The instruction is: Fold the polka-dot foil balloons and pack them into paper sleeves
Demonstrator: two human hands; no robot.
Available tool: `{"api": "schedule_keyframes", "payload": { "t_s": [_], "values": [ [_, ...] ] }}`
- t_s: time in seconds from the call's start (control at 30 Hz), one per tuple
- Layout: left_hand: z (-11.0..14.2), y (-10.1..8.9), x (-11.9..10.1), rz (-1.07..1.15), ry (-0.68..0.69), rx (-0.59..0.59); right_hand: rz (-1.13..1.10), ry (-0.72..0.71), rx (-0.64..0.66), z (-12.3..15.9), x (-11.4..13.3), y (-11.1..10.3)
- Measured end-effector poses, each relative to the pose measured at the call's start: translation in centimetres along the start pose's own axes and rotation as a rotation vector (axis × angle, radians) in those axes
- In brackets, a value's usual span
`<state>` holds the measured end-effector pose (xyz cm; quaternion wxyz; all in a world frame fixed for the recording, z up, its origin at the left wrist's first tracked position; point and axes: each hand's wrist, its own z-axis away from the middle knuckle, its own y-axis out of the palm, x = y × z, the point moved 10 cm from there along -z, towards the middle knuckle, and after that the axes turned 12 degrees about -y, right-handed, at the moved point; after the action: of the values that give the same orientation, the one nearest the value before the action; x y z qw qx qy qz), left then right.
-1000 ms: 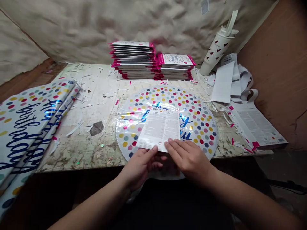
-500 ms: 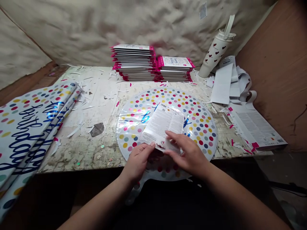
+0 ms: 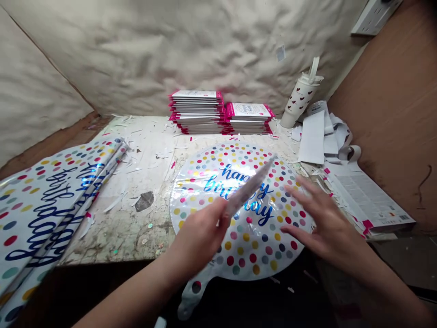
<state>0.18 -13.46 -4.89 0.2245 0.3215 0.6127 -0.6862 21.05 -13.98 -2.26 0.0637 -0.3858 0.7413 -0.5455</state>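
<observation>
My left hand (image 3: 198, 239) is closed around the lower end of a flat white paper card (image 3: 247, 191), which I grip between thumb and fingers. The card is seen nearly edge-on, angled up over the balloon, and too blurred to read. My right hand (image 3: 321, 225) grasps nothing: it is open with the fingers spread, just above the right edge of the balloon.

The round silver foil balloon (image 3: 246, 246) lies flat on the scuffed white desk (image 3: 150, 228), printed with multicoloured polka dots and "happy birthday" in blue script. Its narrow foil tail (image 3: 191, 296) hangs past the desk's front edge.

Beyond it stand two stacks of flat packaged balloons with magenta edges (image 3: 196, 111), side by side. To their right are a white tumbler with red hearts and a straw (image 3: 298, 100) and a loose pile of white paper strips (image 3: 312, 136). A long printed white sheet with pink tabs (image 3: 365, 196) lies at the right end of the desk. On the left rest folded polka-dot foil balloons (image 3: 51, 205), and small paper scraps litter the desk.
</observation>
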Motion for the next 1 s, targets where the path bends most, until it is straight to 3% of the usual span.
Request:
{"api": "schedule_keyframes", "payload": {
  "t_s": [0.07,0.13,0.2,0.23,0.3,0.33,0.4,0.47,0.5,0.53,0.6,0.67,0.77,0.87,0.93,0.97,1.0],
  "values": [
    [0.9,-0.4,-4.7,-0.193,0.308,0.032,-0.057,-0.102,-0.179,-1.7,1.6,-2.0],
    [1.3,-2.9,-7.3,-0.119,0.453,-0.099,-0.325,-0.197,-0.204,-3.6,2.9,-1.7],
    [0.4,-6.2,-7.0,0.111,0.405,-0.269,-0.659,-0.145,-0.348,-4.9,1.8,-1.5],
    [-0.2,-6.9,-6.2,0.203,0.362,-0.282,-0.806,-0.071,-0.476,-5.2,0.4,-1.4],
    [-1.8,-6.5,-5.2,0.221,0.327,-0.181,-1.006,0.067,-0.668,-5.5,-2.4,-0.4],
    [-2.4,-6.5,-5.1,0.145,0.352,-0.167,-1.057,0.104,-0.693,-5.7,-3.3,0.2],
    [-3.7,-8.6,-5.0,-0.091,0.429,-0.356,-1.068,0.168,-0.669,-6.1,-5.0,1.2],
    [-5.5,-12.4,-5.1,-0.343,0.488,-0.701,-1.011,0.255,-0.654,-5.5,-7.1,1.7],
    [-7.4,-14.3,-4.8,-0.448,0.466,-0.823,-0.974,0.305,-0.634,-4.9,-8.1,2.0],
    [-10.3,-15.7,-4.2,-0.545,0.414,-0.867,-0.935,0.357,-0.596,-4.2,-8.9,2.5],
    [-17.6,-17.5,-2.1,-0.731,0.254,-0.776,-0.843,0.435,-0.489,-2.5,-10.0,3.8],
    [-24.4,-17.9,0.3,-0.849,0.128,-0.6,-0.692,0.45,-0.354,-0.9,-10.1,4.8],
    [-30.2,-17.7,2.1,-0.873,0.046,-0.496,-0.362,0.274,-0.139,0.7,-7.9,5.5],
    [-30.9,-16.6,1.4,-0.856,-0.011,-0.536,-0.068,-0.15,0.063,2.1,-2.6,7.0],
    [-28.7,-13.2,-0.1,-0.81,0.036,-0.435,0.128,-0.422,0.119,3.8,1.0,8.3],
    [-26.8,-10.3,-0.8,-0.769,0.09,-0.295,0.22,-0.517,0.127,4.7,2.3,9.0],
    [-23.9,-5.9,-1.3,-0.737,0.177,-0.022,0.292,-0.585,0.124,5.5,3.4,9.6]
  ]
}}
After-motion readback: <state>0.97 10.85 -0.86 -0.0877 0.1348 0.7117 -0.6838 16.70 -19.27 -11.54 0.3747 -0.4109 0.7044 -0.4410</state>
